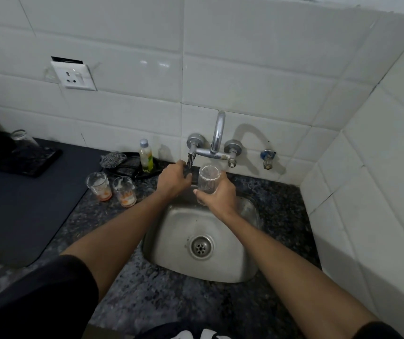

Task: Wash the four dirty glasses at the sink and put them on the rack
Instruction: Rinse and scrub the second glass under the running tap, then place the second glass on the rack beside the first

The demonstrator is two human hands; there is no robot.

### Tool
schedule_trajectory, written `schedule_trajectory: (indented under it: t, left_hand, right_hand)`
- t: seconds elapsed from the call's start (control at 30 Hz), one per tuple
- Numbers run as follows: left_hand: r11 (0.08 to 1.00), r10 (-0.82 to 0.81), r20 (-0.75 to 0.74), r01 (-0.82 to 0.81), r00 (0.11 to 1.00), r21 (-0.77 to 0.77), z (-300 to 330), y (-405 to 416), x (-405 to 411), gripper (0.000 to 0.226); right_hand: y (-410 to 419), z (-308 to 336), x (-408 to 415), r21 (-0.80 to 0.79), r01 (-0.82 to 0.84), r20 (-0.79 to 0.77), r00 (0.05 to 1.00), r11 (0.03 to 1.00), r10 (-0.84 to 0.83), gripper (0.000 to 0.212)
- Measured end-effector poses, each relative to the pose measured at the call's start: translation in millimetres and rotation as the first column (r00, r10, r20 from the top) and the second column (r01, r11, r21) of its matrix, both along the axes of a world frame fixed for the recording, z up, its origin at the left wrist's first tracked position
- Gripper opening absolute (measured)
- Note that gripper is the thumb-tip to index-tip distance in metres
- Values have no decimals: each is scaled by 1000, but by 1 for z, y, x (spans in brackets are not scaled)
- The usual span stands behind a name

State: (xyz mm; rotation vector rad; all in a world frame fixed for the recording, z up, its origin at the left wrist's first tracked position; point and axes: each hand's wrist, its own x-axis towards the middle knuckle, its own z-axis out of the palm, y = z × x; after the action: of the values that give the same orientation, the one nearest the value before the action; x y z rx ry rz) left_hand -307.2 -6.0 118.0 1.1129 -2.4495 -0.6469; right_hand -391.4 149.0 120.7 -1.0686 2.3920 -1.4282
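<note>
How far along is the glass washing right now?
One glass already stands on the dark rack at left. The right hand holds a glass over the sink while the left hand grips the tap handle. Two dirty glasses wait on the counter.

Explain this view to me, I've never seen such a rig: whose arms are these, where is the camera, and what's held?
There is no machine here: a person wears one wide-angle camera on the head, looking down at their own bare arms. The right hand grips a clear drinking glass over the steel sink. The left hand grips the left handle of the chrome wall tap. On the speckled stone counter stand two dirty glasses with orange residue. Behind them are a small dish-soap bottle and a grey scrubber.
</note>
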Motion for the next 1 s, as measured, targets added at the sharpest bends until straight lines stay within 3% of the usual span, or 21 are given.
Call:
schedule_trajectory:
  t: [0.23,0.43,0.6,0.8,1.0]
  left_hand:
    - [998,45,-82,-48,996,-32,12,4,23,37]
    - [971,219,-75,-225,973,-85,23,-24,92,26]
    - [914,390,-63,-394,919,-99,24,-59,166,29]
    - [836,548,47,-545,835,-70,6,-110,251,41]
    - [794,600,178,-608,780,-11,-44,-184,324,35]
  right_hand:
    - [-13,6,9,-65,-31,14,999,997,32,65]
    - [-61,26,40,-159,-177,-8,984,971,178,60]
    - [-127,42,82,-184,-336,-19,941,924,339,58]
    - [-218,35,156,-135,-495,-70,869,859,490,64]
    - [-317,8,235,-87,-584,-18,811,807,584,66]
